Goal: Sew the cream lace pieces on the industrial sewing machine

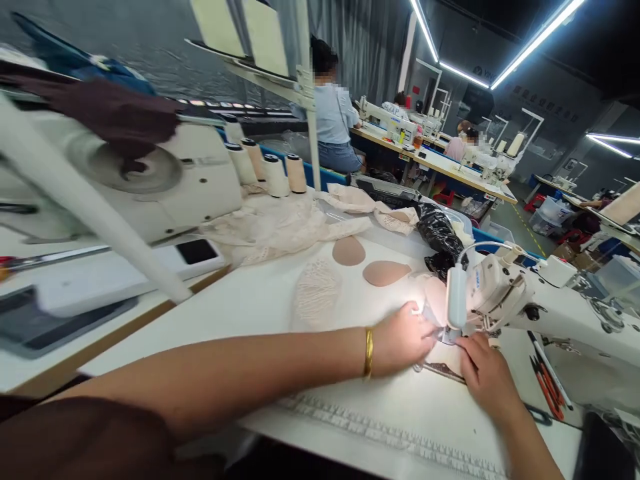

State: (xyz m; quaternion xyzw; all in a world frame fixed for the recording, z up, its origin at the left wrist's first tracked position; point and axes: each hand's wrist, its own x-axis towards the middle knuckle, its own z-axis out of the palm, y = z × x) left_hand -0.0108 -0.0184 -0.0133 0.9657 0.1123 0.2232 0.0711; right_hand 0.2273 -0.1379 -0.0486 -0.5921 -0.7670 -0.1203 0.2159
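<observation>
In the head view, the sewing machine (pixel 493 280) stands at the right, its small lamp (pixel 456 297) lighting the area around the presser foot. A thin pale fabric piece (pixel 436 300) lies at the foot, partly hidden by my hands and the glare. My left hand (pixel 406 340), with a gold bracelet on its wrist, pinches this fabric just left of the foot. On the other side, my right hand (pixel 487 373) has its fingers closed on the fabric's edge close to the foot. Two beige teardrop pads (pixel 349 251) and a pale lace piece (pixel 317 293) lie beyond my left forearm.
A measuring tape strip (pixel 380 430) runs along the table's front edge. Red-handled tools (pixel 547 387) lie right of my right hand. Cream lace fabric (pixel 280 223), thread cones (pixel 275 177) and a black plastic bag (pixel 440 233) are at the back. Co-workers sit farther off.
</observation>
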